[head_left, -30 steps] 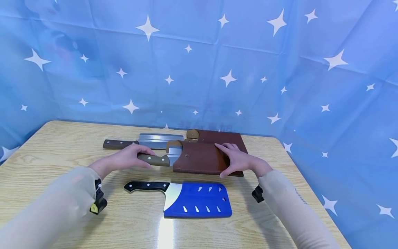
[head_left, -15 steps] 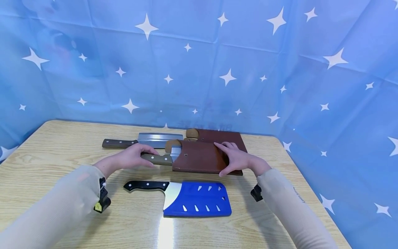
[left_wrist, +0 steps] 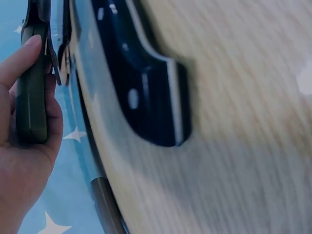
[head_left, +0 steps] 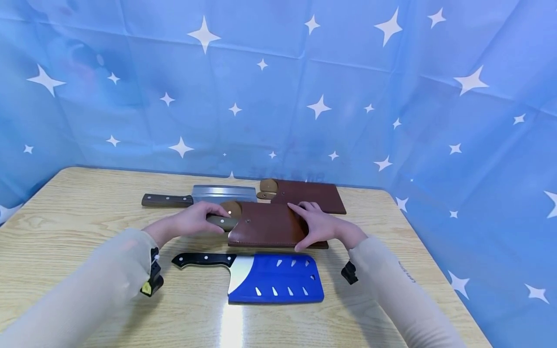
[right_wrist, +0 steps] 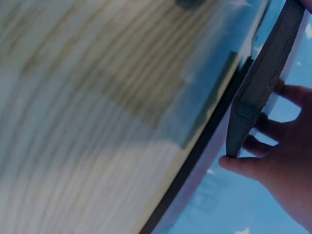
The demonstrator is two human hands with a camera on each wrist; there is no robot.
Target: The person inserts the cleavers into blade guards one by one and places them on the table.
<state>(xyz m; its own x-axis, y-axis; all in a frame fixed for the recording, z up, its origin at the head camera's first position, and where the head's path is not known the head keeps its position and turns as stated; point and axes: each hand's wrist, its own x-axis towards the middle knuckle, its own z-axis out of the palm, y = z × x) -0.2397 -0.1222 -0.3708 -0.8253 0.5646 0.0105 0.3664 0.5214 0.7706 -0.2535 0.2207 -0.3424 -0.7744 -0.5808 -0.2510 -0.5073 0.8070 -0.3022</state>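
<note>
In the head view my left hand [head_left: 191, 222] grips the olive-brown handle [head_left: 224, 222] of a cleaver. Its blade is hidden inside a brown leather sheath [head_left: 265, 224], which my right hand [head_left: 324, 226] holds by the far right end, thumb and fingers spread across its edges. The left wrist view shows fingers wrapped round that handle [left_wrist: 31, 102], with the thumb along it. From the right wrist, the sheath [right_wrist: 263, 73] appears edge-on, raised off the table. Nearer the person lies a black-handled cleaver [head_left: 206, 259] with a blue blade cover [head_left: 278, 279].
Behind my left hand lies a bare-bladed cleaver [head_left: 224, 191] with a dark wooden handle [head_left: 167, 200]. Another brown leather sheath [head_left: 311, 195] lies at the back of the wooden table [head_left: 100, 203]. A blue cloth with white stars [head_left: 278, 87] hangs behind.
The handle has moved right and the blade, partly visible before, is now covered by the sheath. My right hand and the sheath have shifted slightly left and nearer.
</note>
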